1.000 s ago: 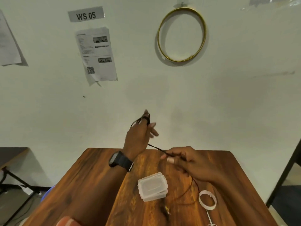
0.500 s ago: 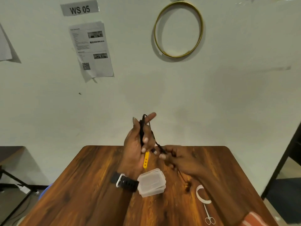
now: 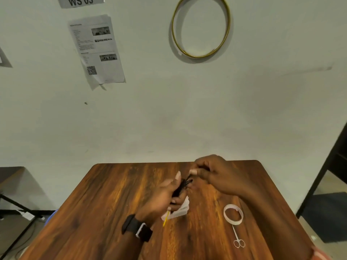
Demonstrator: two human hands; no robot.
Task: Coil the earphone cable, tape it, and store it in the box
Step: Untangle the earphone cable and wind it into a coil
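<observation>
Above the brown wooden table (image 3: 112, 212): left hand (image 3: 161, 197) curled round the bundled black earphone cable (image 3: 181, 188); right hand (image 3: 216, 175) pinching its upper loops. Beneath the left hand, clear plastic box (image 3: 180, 212). Nearby right, white tape roll (image 3: 233, 214), small metal scissors (image 3: 237, 239).

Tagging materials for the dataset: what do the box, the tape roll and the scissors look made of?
Box: looks like clear or frosted plastic, translucent, mostly hidden by the left hand.
Tape roll: thin white ring, likely paper or plastic tape, matte; cannot tell which.
Scissors: slim and silvery, probably steel, glossy.
</observation>
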